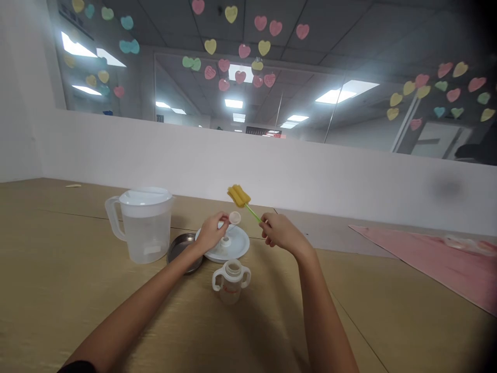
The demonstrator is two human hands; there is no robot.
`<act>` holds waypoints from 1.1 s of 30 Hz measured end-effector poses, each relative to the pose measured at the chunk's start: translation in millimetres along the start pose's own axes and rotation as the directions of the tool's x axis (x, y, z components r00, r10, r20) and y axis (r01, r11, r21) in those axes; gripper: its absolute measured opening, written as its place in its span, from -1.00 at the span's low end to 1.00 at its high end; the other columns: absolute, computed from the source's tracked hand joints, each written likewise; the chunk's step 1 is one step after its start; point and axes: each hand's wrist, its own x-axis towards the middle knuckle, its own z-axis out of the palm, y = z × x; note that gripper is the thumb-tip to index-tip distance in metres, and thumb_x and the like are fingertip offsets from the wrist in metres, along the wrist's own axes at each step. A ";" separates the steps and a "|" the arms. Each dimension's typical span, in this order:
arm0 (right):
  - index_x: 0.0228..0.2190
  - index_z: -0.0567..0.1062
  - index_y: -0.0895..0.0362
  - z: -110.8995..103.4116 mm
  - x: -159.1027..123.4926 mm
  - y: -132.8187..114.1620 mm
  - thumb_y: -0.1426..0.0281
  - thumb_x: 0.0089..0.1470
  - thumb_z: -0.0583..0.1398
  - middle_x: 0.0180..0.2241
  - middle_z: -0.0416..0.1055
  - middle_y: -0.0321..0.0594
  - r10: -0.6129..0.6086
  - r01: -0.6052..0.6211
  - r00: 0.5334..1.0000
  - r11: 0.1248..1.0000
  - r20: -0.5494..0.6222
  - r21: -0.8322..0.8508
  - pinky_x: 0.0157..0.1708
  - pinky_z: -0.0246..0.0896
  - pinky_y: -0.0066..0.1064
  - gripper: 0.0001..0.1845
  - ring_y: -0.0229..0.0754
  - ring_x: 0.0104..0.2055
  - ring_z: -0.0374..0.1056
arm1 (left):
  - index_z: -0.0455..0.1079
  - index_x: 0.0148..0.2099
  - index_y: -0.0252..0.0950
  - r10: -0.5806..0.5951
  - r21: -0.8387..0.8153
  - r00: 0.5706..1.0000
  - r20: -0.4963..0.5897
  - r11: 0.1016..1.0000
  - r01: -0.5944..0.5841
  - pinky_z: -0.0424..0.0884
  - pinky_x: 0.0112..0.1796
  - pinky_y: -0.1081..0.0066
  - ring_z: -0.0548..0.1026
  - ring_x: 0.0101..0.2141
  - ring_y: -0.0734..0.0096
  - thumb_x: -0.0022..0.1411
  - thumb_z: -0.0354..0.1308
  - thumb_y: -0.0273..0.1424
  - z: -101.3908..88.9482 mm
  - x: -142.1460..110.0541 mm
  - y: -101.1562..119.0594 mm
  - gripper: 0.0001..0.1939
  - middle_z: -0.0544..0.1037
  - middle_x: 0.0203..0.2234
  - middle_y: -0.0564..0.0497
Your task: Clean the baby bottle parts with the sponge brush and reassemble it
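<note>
In my right hand (pixel 280 230) is the green stick of a bottle brush (pixel 239 196), its yellow sponge head raised and tilted to the left. My left hand (pixel 212 233) pinches a small round whitish cap (pixel 235 217) over the white plate (pixel 243 247). A small white ring-shaped part (pixel 225 241) lies on that plate, partly behind my left hand. Nearer to me, a two-handled baby bottle (pixel 231 282) stands upright without a lid, its mouth facing up. A metal dish (pixel 179 248) sits left of the plate, partly covered by my left wrist.
A clear lidded pitcher (pixel 146 228) stands on the wooden table (pixel 97 305) to the left. On the right lies a pink cloth (pixel 423 264) with crumpled clear plastic (pixel 469 244) on it. Behind the table rises a white wall (pixel 310 176) under a window with heart-shaped notes.
</note>
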 end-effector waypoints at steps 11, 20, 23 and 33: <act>-0.51 0.30 0.21 -3.1 -6.8 -3.7 0.49 0.12 -0.04 -0.48 0.43 -0.10 0.036 -0.036 0.999 0.993 0.002 -0.112 -0.62 0.12 -0.54 -0.79 -0.32 -0.62 0.33 | 0.42 -0.16 -0.40 -0.232 -0.479 0.958 -0.170 0.869 0.126 0.41 -0.45 0.47 0.51 -0.35 0.35 0.12 0.02 -0.24 -9.0 2.3 -4.5 -0.64 0.55 -0.37 -0.10; -0.59 0.30 0.22 -0.2 -10.7 -15.9 0.49 0.10 0.01 -0.52 0.42 -0.14 -0.045 0.067 0.981 0.991 0.187 -0.112 -0.65 0.08 -0.59 -0.75 -0.34 -0.61 0.33 | 0.43 -0.28 -0.36 -0.268 -0.457 0.924 -0.271 0.881 0.122 0.40 -0.26 0.41 0.48 -0.32 0.37 -0.01 0.18 -0.24 -22.5 13.1 -4.7 -0.70 0.56 -0.35 -0.05; -0.56 0.35 0.22 0.3 -10.3 -16.9 0.48 0.10 0.02 -0.52 0.42 -0.16 -0.044 0.075 0.976 0.988 0.212 -0.136 -0.64 0.08 -0.59 -0.77 -0.34 -0.61 0.32 | 0.44 -0.32 -0.34 -0.266 -0.360 0.919 -0.291 0.920 0.153 0.38 -0.27 0.42 0.46 -0.33 0.38 -0.06 0.23 -0.22 -26.1 14.9 -5.6 -0.70 0.55 -0.37 -0.04; -0.58 0.27 0.19 -7.5 -11.4 -5.6 0.45 0.12 0.01 -0.53 0.40 -0.16 -0.019 0.033 0.986 0.996 0.166 -0.083 -0.63 0.10 -0.58 -0.75 -0.34 -0.59 0.32 | 0.41 -0.27 -0.36 -0.257 -0.023 0.964 -0.066 0.966 0.256 0.40 -0.45 0.47 0.48 -0.56 0.47 0.06 0.11 -0.29 -62.6 19.4 -37.6 -0.75 0.54 -0.45 -0.03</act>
